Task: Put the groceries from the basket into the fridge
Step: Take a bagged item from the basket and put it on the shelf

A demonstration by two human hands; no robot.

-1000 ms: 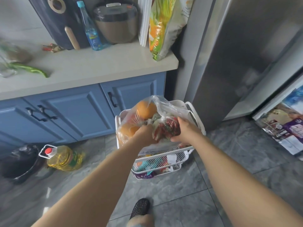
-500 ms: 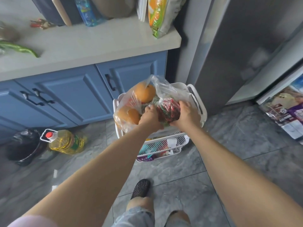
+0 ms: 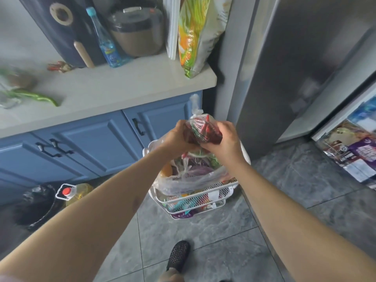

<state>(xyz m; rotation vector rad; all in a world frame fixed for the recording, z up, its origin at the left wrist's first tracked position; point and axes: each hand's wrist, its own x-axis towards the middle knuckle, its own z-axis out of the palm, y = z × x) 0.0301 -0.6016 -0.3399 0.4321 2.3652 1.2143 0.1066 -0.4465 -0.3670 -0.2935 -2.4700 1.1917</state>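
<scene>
The fridge (image 3: 295,68) fills the two o'clock side of the room, its door swung open. At six o'clock from the hands sits the white wire basket (image 3: 195,200) on the floor tiles, stuffed with bagged produce. Above it, the left hand (image 3: 175,137) and right hand (image 3: 225,139) both curl round a small clear bag of red chillies (image 3: 201,131) — lifted clear of the basket. It looks light, soft and slippery; I'd hold it by the knotted neck at twelve o'clock — squeezing could bruise it.
</scene>
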